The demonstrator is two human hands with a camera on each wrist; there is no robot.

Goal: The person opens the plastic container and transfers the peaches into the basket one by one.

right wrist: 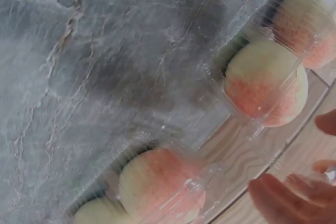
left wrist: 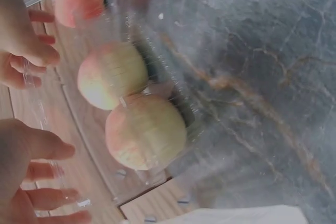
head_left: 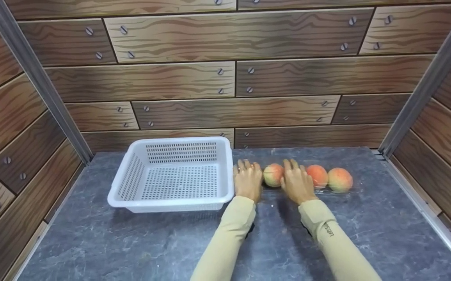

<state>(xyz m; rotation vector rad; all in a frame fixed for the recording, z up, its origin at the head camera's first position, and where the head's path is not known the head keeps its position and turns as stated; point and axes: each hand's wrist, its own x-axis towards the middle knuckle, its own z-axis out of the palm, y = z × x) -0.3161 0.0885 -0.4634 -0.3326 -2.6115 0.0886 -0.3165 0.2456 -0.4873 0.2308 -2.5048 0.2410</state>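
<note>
Standing beside left hand (head_left: pixel 248 181), white basket (head_left: pixel 171 203), right hand (head_left: pixel 297 181) amid clear-packed peaches (head_left: pixel 340 180)

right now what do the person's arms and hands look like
Both arms are in long pale yellow sleeves with cuffs at the wrists. The right sleeve carries small dark lettering. The left hand and right hand are ungloved. No cables show along either sleeve.

Grey marbled tabletop (head_left: pixel 163 246) beneath white basket (head_left: pixel 171 203) and clear-boxed peaches (head_left: pixel 340 180).
</note>
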